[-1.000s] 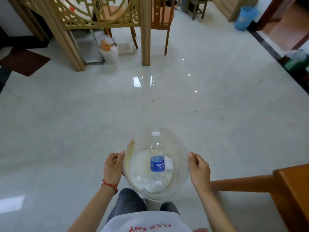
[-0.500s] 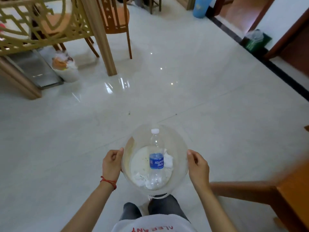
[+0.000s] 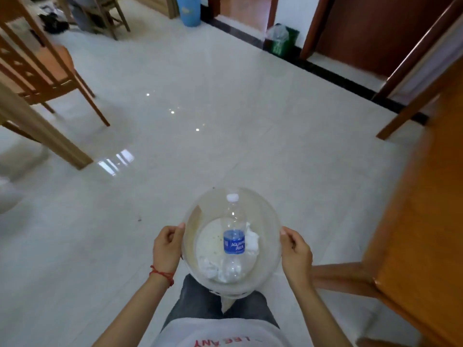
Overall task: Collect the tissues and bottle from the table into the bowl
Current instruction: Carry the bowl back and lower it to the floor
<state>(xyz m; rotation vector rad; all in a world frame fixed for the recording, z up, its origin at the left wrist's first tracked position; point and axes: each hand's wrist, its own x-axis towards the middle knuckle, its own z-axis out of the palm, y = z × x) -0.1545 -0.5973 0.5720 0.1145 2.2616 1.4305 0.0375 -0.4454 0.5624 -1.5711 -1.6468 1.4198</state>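
Observation:
I hold a clear plastic bowl (image 3: 268,216) in front of my waist, above the floor. My left hand (image 3: 166,249) grips its left rim and my right hand (image 3: 297,252) grips its right rim. Inside lies a clear water bottle (image 3: 234,236) with a blue label and a white cap, cap pointing away from me. Crumpled white tissues (image 3: 251,240) lie beside and under the bottle at the bowl's bottom.
An orange wooden table (image 3: 423,234) runs along my right side. A wooden chair (image 3: 45,71) and a wooden post (image 3: 45,136) stand at the left. A blue bin (image 3: 188,10) and a green bin (image 3: 281,40) sit by the far wall. Glossy white floor lies ahead.
My view has swung to the right: the chair and post slid left, the doorways and table came in on the right. Both hands keep the same hold on the bowl.

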